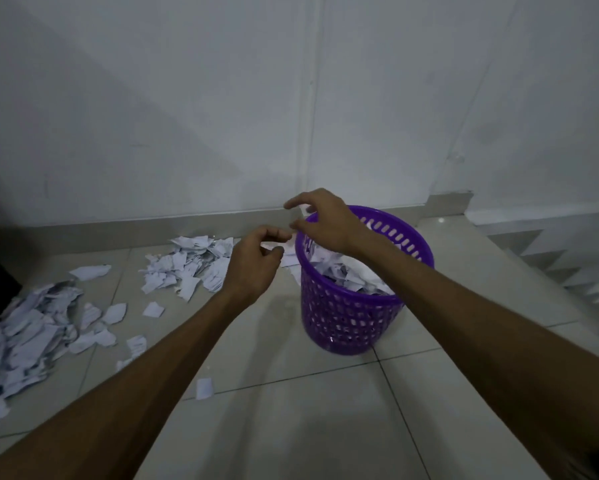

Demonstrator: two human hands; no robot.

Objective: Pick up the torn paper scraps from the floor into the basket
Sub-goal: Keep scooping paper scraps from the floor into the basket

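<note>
Purple perforated plastic basket (346, 306) partly filled with torn white paper scraps (343, 271); two large piles (187, 265) remain on the tiled floor (291, 410). Left hand (253, 265) and right hand (325, 220), fingers loosely curled above the rim, appear empty.

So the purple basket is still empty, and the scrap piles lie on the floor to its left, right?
Not quite. The head view shows the purple basket already holding torn paper scraps near its rim. The rest holds: the scrap piles do lie on the floor to its left.
</note>
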